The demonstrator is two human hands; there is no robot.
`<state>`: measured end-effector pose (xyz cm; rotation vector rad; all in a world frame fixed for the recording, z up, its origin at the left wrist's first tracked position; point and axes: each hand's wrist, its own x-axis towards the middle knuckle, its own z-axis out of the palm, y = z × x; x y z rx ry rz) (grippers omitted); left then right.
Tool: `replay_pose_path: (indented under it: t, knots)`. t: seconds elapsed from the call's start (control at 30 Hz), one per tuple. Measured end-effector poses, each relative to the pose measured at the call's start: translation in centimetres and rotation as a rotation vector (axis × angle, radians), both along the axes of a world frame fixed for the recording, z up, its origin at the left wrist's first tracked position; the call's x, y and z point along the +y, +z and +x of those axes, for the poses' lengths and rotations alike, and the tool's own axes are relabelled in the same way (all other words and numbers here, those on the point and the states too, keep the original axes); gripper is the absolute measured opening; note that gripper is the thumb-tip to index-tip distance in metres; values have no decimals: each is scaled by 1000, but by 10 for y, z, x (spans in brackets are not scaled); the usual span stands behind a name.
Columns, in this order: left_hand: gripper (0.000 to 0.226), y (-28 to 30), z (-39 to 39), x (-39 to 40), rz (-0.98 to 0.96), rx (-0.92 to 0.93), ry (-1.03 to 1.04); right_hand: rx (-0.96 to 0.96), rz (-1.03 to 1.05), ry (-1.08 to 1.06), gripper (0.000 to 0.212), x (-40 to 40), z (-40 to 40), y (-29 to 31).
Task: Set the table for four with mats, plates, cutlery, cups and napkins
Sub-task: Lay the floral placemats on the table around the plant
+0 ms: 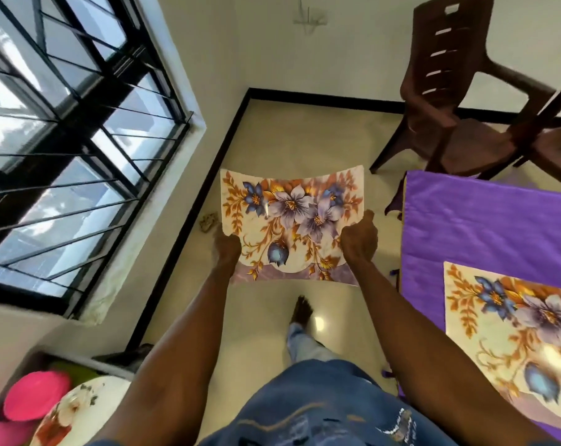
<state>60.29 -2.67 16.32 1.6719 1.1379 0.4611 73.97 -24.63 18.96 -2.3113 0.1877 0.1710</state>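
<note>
I hold a floral place mat (292, 217) flat in the air over the floor, left of the table. My left hand (226, 249) grips its near left corner and my right hand (359, 238) grips its near right edge. A second mat with the same flower print (517, 329) lies on the purple tablecloth (485, 220) at the right. At the bottom left sit a white floral plate (76, 410) and pink cups (38, 395).
Two dark brown plastic chairs (449, 101) stand at the table's far side. A barred window (63, 130) fills the left wall. My foot (301, 312) is on the cream floor between wall and table. A small crumpled scrap (209, 221) lies by the skirting.
</note>
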Motion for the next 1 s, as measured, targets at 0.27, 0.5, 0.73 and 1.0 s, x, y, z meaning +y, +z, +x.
replay_pose_path:
  t: [0.27,0.5,0.73,1.0]
  knots:
    - [27,-2,149,61,54,137,-96,-56,96,-95,32,41,113,-12]
    - [21,17,321,89,31,88,-280,-163,113,-337,43,40,224,1]
    - [24,9,490,65,89,85,-592,-187,134,-705,38,17,299,-1]
    - [25,13,661,32,112,27,-1099,-192,82,-1180,35,24,362,-2]
